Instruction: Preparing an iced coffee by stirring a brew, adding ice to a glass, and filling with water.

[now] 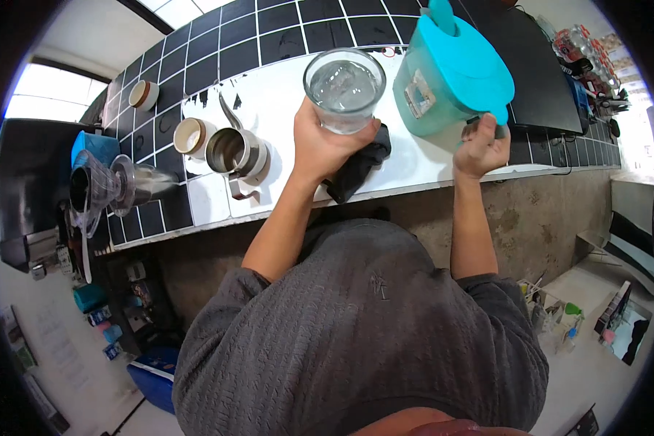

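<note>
A clear drinking glass [344, 87] with clear liquid inside is in my left hand [327, 143], above the white countertop. My right hand [482, 144] grips the handle of a teal plastic pitcher [441, 82], whose lid flap [441, 16] is raised at the far end. The pitcher bears a worn sticker on its side. Below the glass lies a black cloth [359, 166], partly hidden by my left hand. Left of it stands a steel gooseneck kettle [253, 155] without a lid, its spout pointing to the back.
Next to the kettle is a cream cup [191, 136], with another cup [144, 95] farther back. A clear coffee dripper [95, 182] stands at the left by a blue box [94, 148]. Behind the pitcher is a large black appliance or panel [545, 65]. The counter's front edge [272, 213] runs before me.
</note>
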The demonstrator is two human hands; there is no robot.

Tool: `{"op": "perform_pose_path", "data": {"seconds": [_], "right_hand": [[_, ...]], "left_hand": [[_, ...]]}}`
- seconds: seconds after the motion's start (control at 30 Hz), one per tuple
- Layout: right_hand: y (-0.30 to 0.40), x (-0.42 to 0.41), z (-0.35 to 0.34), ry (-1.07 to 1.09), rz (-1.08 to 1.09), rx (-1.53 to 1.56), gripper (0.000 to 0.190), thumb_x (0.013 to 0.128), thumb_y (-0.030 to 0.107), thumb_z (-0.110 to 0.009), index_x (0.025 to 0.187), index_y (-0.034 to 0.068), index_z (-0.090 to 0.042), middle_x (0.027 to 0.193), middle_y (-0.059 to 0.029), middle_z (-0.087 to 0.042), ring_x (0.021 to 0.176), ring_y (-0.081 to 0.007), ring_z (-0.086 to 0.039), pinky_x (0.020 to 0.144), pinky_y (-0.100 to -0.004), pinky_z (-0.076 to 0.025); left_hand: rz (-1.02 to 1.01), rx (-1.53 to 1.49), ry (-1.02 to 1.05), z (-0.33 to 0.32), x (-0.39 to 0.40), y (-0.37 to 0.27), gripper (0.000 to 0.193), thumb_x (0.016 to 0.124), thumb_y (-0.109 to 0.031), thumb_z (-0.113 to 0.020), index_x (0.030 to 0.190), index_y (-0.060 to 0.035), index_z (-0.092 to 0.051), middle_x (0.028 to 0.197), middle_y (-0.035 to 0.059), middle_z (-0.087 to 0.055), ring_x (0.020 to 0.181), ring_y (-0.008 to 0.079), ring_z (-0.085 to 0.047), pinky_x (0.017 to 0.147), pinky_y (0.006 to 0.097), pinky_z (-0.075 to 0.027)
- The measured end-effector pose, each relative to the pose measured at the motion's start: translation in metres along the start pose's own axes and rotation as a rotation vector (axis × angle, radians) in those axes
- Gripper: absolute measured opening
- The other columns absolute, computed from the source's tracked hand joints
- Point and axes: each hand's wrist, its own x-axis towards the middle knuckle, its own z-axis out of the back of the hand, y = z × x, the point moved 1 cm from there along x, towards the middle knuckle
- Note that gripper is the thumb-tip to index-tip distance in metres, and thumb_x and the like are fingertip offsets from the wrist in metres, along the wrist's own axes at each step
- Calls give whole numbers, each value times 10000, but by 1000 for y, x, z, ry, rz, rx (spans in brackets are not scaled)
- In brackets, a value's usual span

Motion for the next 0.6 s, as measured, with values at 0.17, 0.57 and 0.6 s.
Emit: {"op": "perform_pose_path", "data": {"seconds": [0.17, 0.57, 0.6], "right_hand": [[-22, -2, -2, 5, 215, -194, 239, 919, 210, -594, 814, 13, -509, 633, -8, -505, 495, -62, -423, 445, -214, -301], [49, -37, 51, 20, 416, -136, 688, 785, 450, -703, 1205, -26, -440, 1069, -127, -534, 959, -224, -532, 832, -323, -424], [61, -37, 60, 7, 427, -140, 688, 785, 450, -703, 1205, -26, -440, 1069, -127, -534, 959, -224, -532, 832, -323, -424]], "left_hand": [[69, -87, 55, -3, -12, -7, 634, 610, -151, -848, 1144, 19, -552, 1043, 111, -658, 955, 178, -627, 872, 319, -484], [140, -88, 376, -27, -60, 6, 827, 482, -207, -894, 1179, 29, -517, 1089, 130, -629, 1009, 230, -613, 915, 338, -460], [126, -60, 427, -32, -66, 5, 839, 477, -217, -900, 1180, 32, -516, 1089, 132, -630, 1010, 230, -613, 914, 340, -460]]}}
